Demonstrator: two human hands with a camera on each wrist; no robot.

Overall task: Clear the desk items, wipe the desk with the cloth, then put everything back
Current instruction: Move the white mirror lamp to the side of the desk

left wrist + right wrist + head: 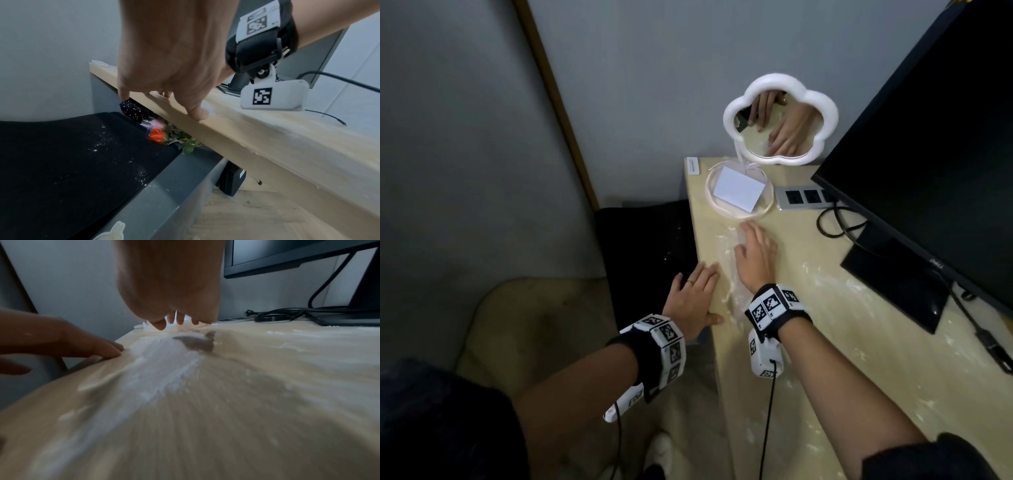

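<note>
White powder (164, 366) is smeared in a streak along the left part of the light wooden desk (825, 342). My right hand (753, 253) lies over this streak with straight fingers, holding nothing; its fingertips (160, 324) come down to the desktop near a round white tray (726, 210). At the desk's left edge rests my left hand (695, 294), flat, with its thumb (197, 112) on the top of the edge. No cloth is in view. A white card (738, 192) lies in the tray. Behind it stands a cloud-shaped mirror (780, 123).
A black monitor (928, 154) on its stand (893, 277) fills the right side, with cables (839, 222) and a grey power strip (804, 198) beside it. Left of the desk lies a black powder-speckled mat (72, 154). A flower bouquet (158, 136) lies under the desk edge.
</note>
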